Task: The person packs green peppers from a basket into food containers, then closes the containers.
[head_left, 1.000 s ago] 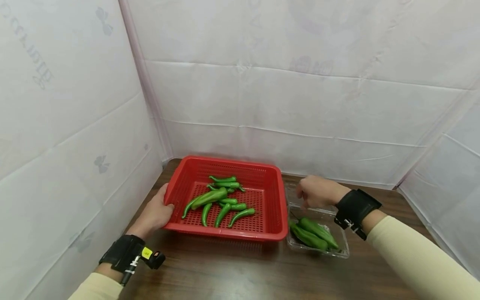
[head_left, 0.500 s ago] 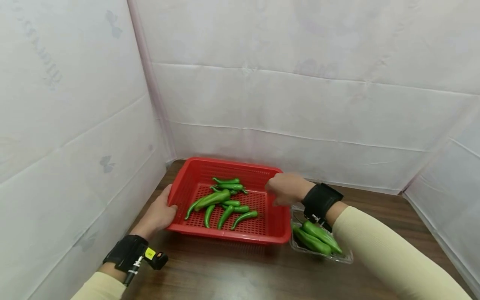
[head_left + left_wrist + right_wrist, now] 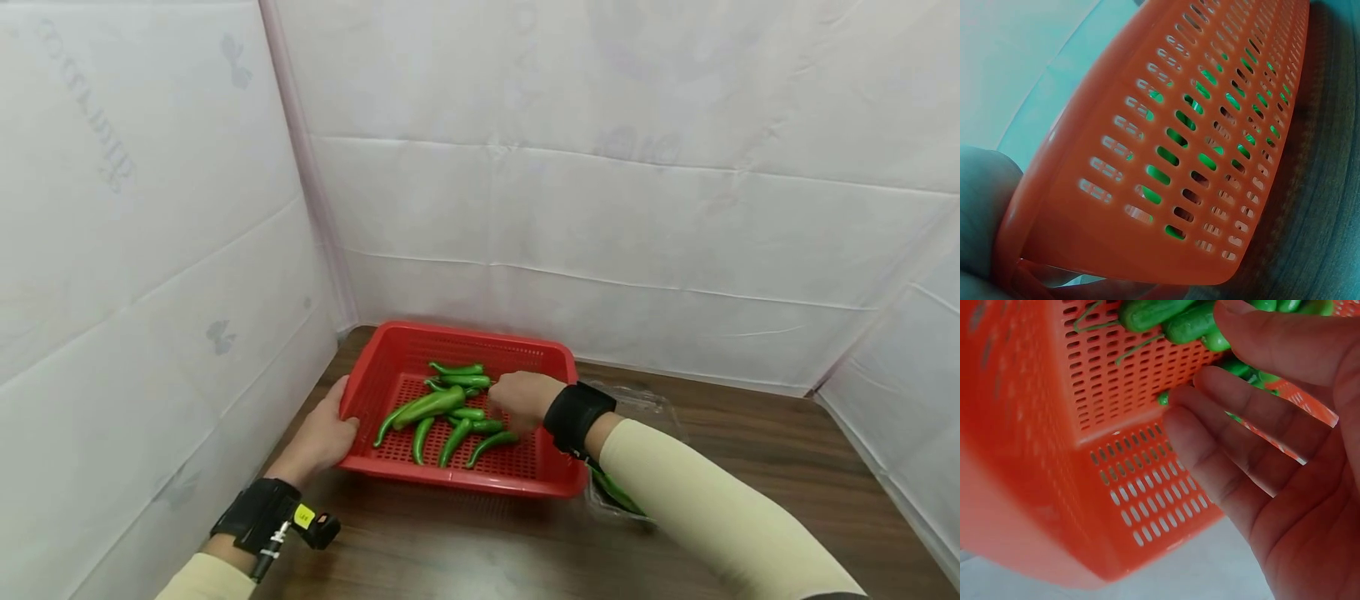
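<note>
Several green chili peppers (image 3: 431,407) lie in a red perforated plastic basket (image 3: 457,478); one is thicker and paler than the others. At the basket's left end, my left hand (image 3: 324,435) grips the rim, with the thumb on the inner side. The left wrist view shows the basket's slotted outer wall (image 3: 1066,225) beside that hand (image 3: 979,194). My right hand (image 3: 528,398) is inside the basket, just right of the peppers. In the right wrist view its fingers are loosely bent near the peppers (image 3: 1150,312), and nothing appears held.
To the basket's right stands a clear plastic box (image 3: 645,404) with green peppers (image 3: 617,492), partly hidden by my right forearm. The dark wooden table (image 3: 765,450) is bounded by white sheet walls (image 3: 600,250) behind and on both sides.
My right hand has moved left from above the clear box, over the basket's right rim, to the peppers inside. The left hand keeps its hold on the basket.
</note>
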`<action>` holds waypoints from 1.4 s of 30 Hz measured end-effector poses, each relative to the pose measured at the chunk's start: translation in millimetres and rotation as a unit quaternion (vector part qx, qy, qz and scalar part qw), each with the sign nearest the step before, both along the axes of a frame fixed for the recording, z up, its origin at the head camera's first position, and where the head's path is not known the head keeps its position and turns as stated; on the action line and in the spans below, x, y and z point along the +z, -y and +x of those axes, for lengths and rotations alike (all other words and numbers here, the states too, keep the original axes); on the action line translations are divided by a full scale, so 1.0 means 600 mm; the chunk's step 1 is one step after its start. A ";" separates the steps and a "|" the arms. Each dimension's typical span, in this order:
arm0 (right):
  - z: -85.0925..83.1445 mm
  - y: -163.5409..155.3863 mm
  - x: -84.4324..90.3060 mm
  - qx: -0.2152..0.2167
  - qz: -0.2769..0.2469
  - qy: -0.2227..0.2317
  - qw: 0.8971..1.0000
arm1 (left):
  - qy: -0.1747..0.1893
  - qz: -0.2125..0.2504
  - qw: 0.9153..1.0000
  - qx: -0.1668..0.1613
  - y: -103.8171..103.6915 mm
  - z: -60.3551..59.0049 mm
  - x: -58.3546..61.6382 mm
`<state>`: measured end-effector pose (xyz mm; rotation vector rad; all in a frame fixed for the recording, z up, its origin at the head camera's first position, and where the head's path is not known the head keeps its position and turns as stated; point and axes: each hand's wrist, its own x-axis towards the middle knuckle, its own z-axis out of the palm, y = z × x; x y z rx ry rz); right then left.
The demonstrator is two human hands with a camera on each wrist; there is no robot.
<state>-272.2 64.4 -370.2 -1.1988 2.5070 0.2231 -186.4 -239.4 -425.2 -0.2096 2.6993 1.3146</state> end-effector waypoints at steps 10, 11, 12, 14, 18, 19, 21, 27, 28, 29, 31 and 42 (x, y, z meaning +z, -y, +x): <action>-0.002 0.017 -0.037 0.019 0.031 0.006 0.999 | 0.013 0.001 1.000 0.003 -0.005 0.000 0.002; 0.000 0.017 -0.040 0.019 0.034 0.006 0.999 | 0.013 0.002 1.000 0.003 -0.006 0.000 0.002; 0.000 0.018 -0.044 0.020 0.038 0.006 0.999 | 0.012 0.001 1.000 0.003 -0.007 0.000 0.002; 0.001 0.017 -0.049 0.030 0.045 0.001 0.999 | 0.010 0.000 1.000 0.002 -0.009 0.000 0.001; 0.001 0.020 -0.052 0.040 0.045 -0.014 0.998 | -0.003 -0.006 1.000 -0.001 -0.011 -0.001 0.003; 0.000 0.020 -0.051 0.041 0.041 -0.021 0.998 | -0.005 -0.007 1.000 -0.002 -0.011 -0.001 0.004; 0.000 0.022 -0.051 0.041 0.021 -0.037 0.998 | -0.008 -0.009 1.000 -0.002 -0.010 -0.002 0.005; 0.001 0.032 -0.049 0.086 -0.063 -0.104 0.989 | -0.005 0.001 1.000 0.002 -0.013 -0.001 0.005; 0.002 0.035 -0.050 0.100 -0.069 -0.113 0.986 | -0.005 0.003 1.000 0.003 -0.014 0.000 0.006; 0.003 0.038 -0.050 0.115 -0.071 -0.121 0.983 | -0.005 0.003 1.000 0.004 -0.014 0.000 0.006; 0.004 0.046 -0.053 0.143 -0.066 -0.135 0.978 | -0.001 0.002 1.000 0.008 -0.016 0.000 0.006; 0.030 0.083 -0.075 0.234 0.021 -0.189 0.953 | 0.007 0.006 1.000 0.014 -0.026 0.009 0.001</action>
